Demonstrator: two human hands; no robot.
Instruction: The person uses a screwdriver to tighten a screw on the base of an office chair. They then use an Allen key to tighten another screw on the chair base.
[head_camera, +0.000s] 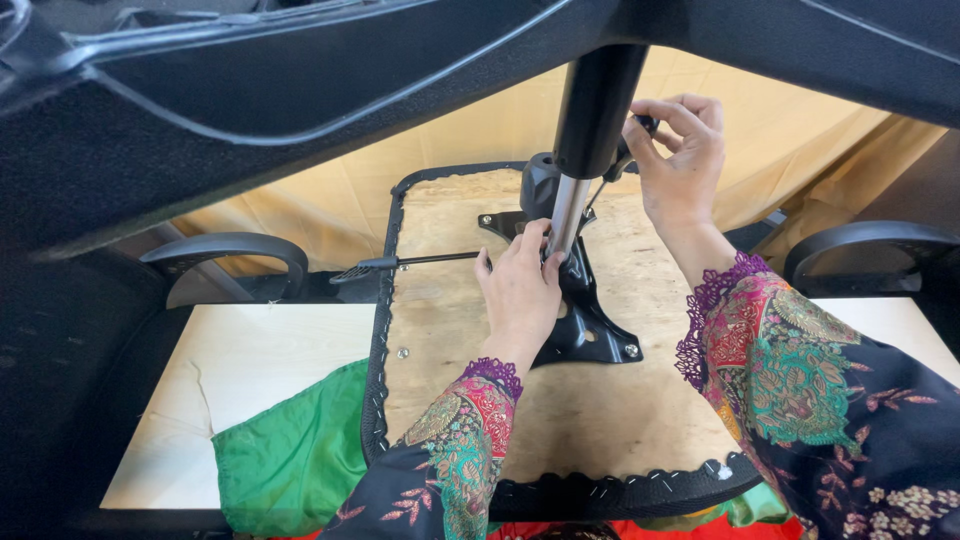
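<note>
Plywood seat underside (600, 400) faces up while the left hand (520, 290) wraps the gas cylinder (570, 210) and the right hand (680, 150) pinches a black lever knob (640, 128); seating that lever likely needs a steady post.

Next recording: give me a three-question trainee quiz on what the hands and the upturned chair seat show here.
1. True or false: the left hand rests at the base of the shiny metal gas-lift column.
2. What does the right hand pinch? A) green cloth B) small black lever by the column C) armrest
3. What colour is the crumpled fabric under the upturned plywood seat base?

Key: 1 true. 2 B, the small black lever. 3 green.
</note>
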